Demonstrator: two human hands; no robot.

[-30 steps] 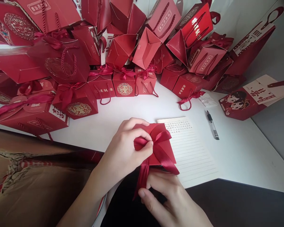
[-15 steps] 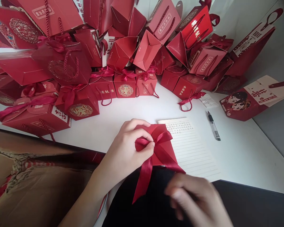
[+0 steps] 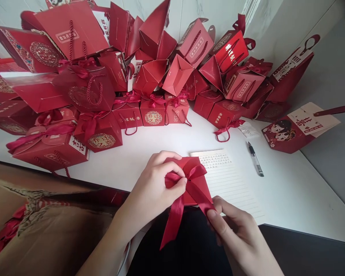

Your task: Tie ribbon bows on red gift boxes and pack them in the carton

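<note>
A small red gift box (image 3: pixel 194 163) sits at the table's front edge, with a dark red satin ribbon (image 3: pixel 176 218) tied in a bow on its top. My left hand (image 3: pixel 161 180) lies over the box's left side, thumb and forefinger pinching the bow by its knot and left loop. One ribbon tail hangs down over the front edge. The other tail runs to the lower right, where my right hand (image 3: pixel 232 226) pinches its end between thumb and fingers. My left fingers hide part of the box and the left loop.
A lined notebook (image 3: pixel 235 191) with handwriting lies partly under the box, a pen (image 3: pixel 255 159) to its right. Several red gift boxes (image 3: pixel 152 111) are stacked along the back. One box with cartoon figures (image 3: pixel 287 130) stands at right. An open cardboard carton (image 3: pixel 54 230) is at lower left.
My right hand has moved up and left and taken hold of the right ribbon tail. My left hand keeps its pinch on the bow. The view has tilted slightly.
</note>
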